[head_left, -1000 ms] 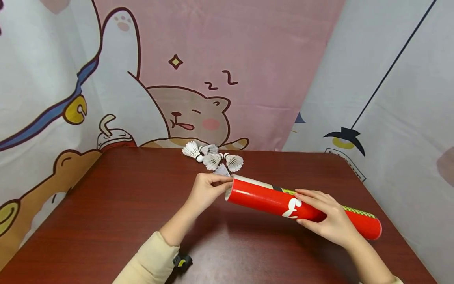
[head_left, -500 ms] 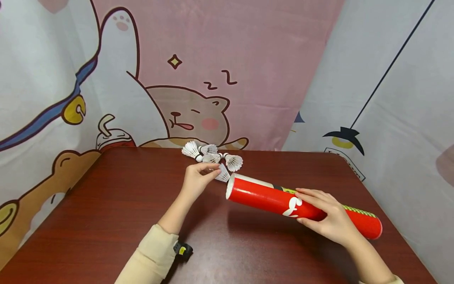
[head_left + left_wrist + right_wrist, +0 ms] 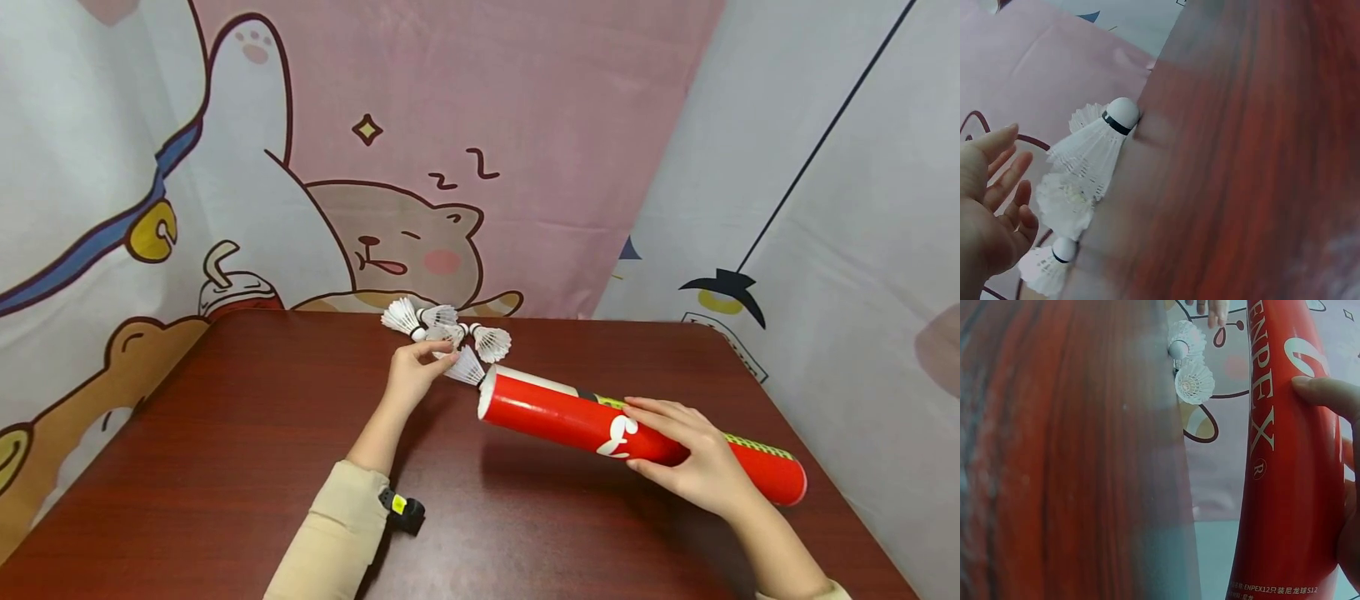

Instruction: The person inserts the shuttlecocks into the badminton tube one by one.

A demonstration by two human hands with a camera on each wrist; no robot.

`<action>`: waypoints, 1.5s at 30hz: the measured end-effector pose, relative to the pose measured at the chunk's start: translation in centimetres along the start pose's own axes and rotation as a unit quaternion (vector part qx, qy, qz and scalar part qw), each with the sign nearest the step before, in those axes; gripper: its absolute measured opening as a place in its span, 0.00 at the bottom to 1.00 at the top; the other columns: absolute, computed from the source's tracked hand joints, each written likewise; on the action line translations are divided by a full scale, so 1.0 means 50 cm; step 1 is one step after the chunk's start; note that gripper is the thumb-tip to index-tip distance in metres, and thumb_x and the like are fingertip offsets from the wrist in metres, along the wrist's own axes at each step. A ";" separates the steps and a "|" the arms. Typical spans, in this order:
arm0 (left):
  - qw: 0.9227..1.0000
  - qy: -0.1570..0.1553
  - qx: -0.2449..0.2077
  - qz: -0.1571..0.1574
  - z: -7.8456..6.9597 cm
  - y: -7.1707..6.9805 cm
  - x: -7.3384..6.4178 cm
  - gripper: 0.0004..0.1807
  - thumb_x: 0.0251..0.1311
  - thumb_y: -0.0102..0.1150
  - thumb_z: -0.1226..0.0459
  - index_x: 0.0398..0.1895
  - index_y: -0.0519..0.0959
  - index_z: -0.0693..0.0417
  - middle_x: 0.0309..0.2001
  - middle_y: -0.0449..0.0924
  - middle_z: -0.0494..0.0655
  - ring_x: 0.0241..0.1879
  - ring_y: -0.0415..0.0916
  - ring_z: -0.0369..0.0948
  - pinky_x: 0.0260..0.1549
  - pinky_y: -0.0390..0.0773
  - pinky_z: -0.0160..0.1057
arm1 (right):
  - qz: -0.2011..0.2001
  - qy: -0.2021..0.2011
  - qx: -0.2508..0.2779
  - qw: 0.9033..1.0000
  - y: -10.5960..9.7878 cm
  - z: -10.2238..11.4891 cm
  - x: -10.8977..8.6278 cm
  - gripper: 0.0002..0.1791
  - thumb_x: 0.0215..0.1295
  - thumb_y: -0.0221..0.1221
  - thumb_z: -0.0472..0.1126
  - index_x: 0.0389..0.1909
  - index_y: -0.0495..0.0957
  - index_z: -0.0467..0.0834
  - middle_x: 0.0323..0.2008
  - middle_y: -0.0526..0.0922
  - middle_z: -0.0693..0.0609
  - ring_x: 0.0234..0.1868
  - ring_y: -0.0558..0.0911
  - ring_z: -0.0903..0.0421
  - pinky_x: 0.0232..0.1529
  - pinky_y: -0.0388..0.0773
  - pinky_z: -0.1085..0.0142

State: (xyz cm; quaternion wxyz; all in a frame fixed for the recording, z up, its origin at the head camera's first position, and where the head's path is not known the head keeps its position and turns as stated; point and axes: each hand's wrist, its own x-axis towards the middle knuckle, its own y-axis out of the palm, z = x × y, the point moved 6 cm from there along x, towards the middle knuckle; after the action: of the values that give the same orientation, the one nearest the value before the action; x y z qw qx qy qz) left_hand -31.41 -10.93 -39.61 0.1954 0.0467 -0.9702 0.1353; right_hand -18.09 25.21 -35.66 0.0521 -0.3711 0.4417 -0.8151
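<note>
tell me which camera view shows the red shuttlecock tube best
The head view: it shows the red shuttlecock tube from end to end, with the right hand around it. The right wrist view shows only a close, cropped stretch with the ENPEX lettering. The left wrist view lacks it.

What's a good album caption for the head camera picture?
Right fingers grip a red tube; left fingers hover near five white shuttlecocks.

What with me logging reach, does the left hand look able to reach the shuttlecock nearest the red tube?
Likely yes: the left hand appears empty beside that shuttlecock, and the left wrist view shows nothing between them.
</note>
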 end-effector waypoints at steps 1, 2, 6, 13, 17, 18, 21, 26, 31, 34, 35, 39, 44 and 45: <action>1.000 -0.004 0.004 0.003 0.007 0.001 0.000 0.12 0.51 0.70 0.68 0.39 0.85 0.64 0.37 0.85 0.52 0.31 0.77 0.49 0.27 0.72 0.30 | 0.000 0.000 0.000 1.000 0.000 0.000 0.000 0.43 0.34 0.78 0.36 0.59 0.77 0.51 0.58 0.75 0.56 0.56 0.69 0.61 0.48 0.67 0.69; 1.000 -0.008 0.008 0.005 0.013 0.002 -0.001 0.12 0.51 0.70 0.69 0.40 0.85 0.65 0.36 0.85 0.52 0.32 0.78 0.49 0.28 0.73 0.30 | -0.001 0.000 -0.001 1.000 0.000 -0.001 -0.001 0.43 0.34 0.78 0.36 0.59 0.77 0.51 0.58 0.76 0.56 0.56 0.69 0.62 0.47 0.67 0.69; 0.999 -0.024 0.014 0.018 0.037 0.006 -0.005 0.14 0.51 0.70 0.70 0.41 0.84 0.66 0.36 0.85 0.53 0.35 0.80 0.47 0.32 0.74 0.31 | 0.000 -0.001 0.000 1.000 -0.001 -0.002 -0.002 0.42 0.35 0.78 0.35 0.59 0.77 0.51 0.58 0.76 0.55 0.56 0.69 0.61 0.47 0.68 0.69; 0.999 -0.030 0.002 0.033 0.058 0.014 -0.012 0.12 0.51 0.69 0.71 0.40 0.84 0.65 0.37 0.85 0.55 0.37 0.81 0.44 0.35 0.75 0.32 | -0.002 0.008 -0.011 1.000 -0.005 -0.008 -0.007 0.43 0.34 0.79 0.36 0.59 0.77 0.52 0.58 0.75 0.57 0.56 0.68 0.63 0.44 0.71 0.70; 0.999 -0.025 0.010 0.026 0.060 0.014 -0.012 0.10 0.51 0.69 0.71 0.38 0.85 0.64 0.34 0.85 0.53 0.34 0.79 0.41 0.34 0.74 0.32 | 0.000 0.008 -0.013 1.000 -0.006 -0.008 -0.006 0.43 0.35 0.79 0.36 0.60 0.77 0.52 0.58 0.75 0.57 0.56 0.68 0.63 0.43 0.73 0.69; 0.999 -0.026 0.013 0.025 0.061 0.014 -0.013 0.10 0.51 0.69 0.72 0.38 0.85 0.64 0.33 0.85 0.53 0.33 0.78 0.41 0.33 0.74 0.33 | 0.000 0.008 -0.013 1.000 -0.006 -0.008 -0.006 0.43 0.35 0.79 0.36 0.60 0.77 0.52 0.58 0.75 0.57 0.56 0.68 0.63 0.43 0.73 0.69; 0.999 -0.031 0.020 0.026 0.064 0.015 -0.014 0.09 0.50 0.69 0.72 0.37 0.85 0.63 0.30 0.84 0.52 0.31 0.76 0.40 0.31 0.73 0.33 | 0.000 0.007 -0.010 1.000 -0.005 -0.008 -0.005 0.43 0.35 0.79 0.36 0.60 0.77 0.52 0.58 0.75 0.57 0.56 0.68 0.62 0.44 0.71 0.69; 0.999 -0.038 0.022 0.030 0.067 0.017 -0.014 0.07 0.50 0.69 0.71 0.34 0.86 0.64 0.33 0.85 0.52 0.38 0.78 0.43 0.39 0.73 0.36 | -0.001 0.007 -0.007 1.000 -0.004 -0.008 -0.006 0.43 0.35 0.79 0.36 0.59 0.77 0.52 0.58 0.75 0.57 0.56 0.69 0.62 0.45 0.70 0.69; 0.999 -0.035 0.022 0.031 0.060 0.015 -0.013 0.05 0.50 0.69 0.71 0.31 0.86 0.64 0.34 0.85 0.52 0.40 0.79 0.44 0.42 0.74 0.38 | -0.001 0.008 -0.005 1.000 -0.003 -0.009 -0.006 0.42 0.35 0.78 0.36 0.59 0.77 0.52 0.58 0.75 0.57 0.56 0.69 0.62 0.46 0.69 0.68; 0.999 -0.028 0.022 0.032 0.051 0.010 -0.011 0.04 0.50 0.70 0.71 0.30 0.86 0.64 0.32 0.85 0.52 0.38 0.79 0.42 0.39 0.74 0.36 | -0.002 0.008 -0.006 1.000 -0.003 -0.010 -0.006 0.42 0.35 0.79 0.36 0.59 0.77 0.52 0.58 0.75 0.57 0.56 0.69 0.62 0.45 0.70 0.68; 0.999 -0.027 0.022 0.031 0.048 0.007 -0.010 0.04 0.50 0.70 0.71 0.30 0.86 0.64 0.32 0.85 0.52 0.37 0.78 0.41 0.38 0.74 0.34 | -0.002 0.008 -0.006 1.000 -0.003 -0.010 -0.006 0.43 0.35 0.79 0.36 0.59 0.77 0.52 0.58 0.75 0.57 0.56 0.69 0.62 0.45 0.70 0.68; 0.999 -0.030 0.003 0.023 0.034 -0.014 -0.005 0.05 0.51 0.69 0.72 0.30 0.85 0.66 0.32 0.85 0.54 0.33 0.76 0.37 0.33 0.72 0.31 | -0.003 0.006 -0.005 1.000 -0.004 -0.011 -0.005 0.43 0.35 0.79 0.36 0.59 0.77 0.52 0.58 0.75 0.57 0.56 0.69 0.62 0.46 0.69 0.68; 0.999 -0.021 -0.021 0.022 -0.013 -0.048 -0.001 0.06 0.53 0.67 0.72 0.32 0.84 0.70 0.35 0.84 0.59 0.34 0.74 0.35 0.32 0.70 0.28 | -0.004 0.007 -0.009 1.000 -0.006 -0.011 -0.006 0.43 0.34 0.79 0.36 0.59 0.77 0.52 0.58 0.76 0.56 0.56 0.68 0.62 0.47 0.69 0.69; 0.999 -0.015 -0.020 0.025 -0.031 -0.054 -0.003 0.07 0.53 0.67 0.73 0.32 0.83 0.72 0.35 0.83 0.60 0.34 0.74 0.35 0.32 0.71 0.29 | -0.004 0.008 -0.009 1.000 -0.007 -0.011 -0.007 0.43 0.34 0.79 0.36 0.59 0.77 0.52 0.58 0.76 0.56 0.56 0.68 0.62 0.47 0.69 0.69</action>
State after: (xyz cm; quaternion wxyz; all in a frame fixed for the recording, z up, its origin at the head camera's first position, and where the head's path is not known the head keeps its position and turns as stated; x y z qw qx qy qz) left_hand -30.29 -13.08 -37.63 0.1782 0.0201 -0.9765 0.1196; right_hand -18.14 25.93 -35.78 0.0421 -0.3670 0.4480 -0.8142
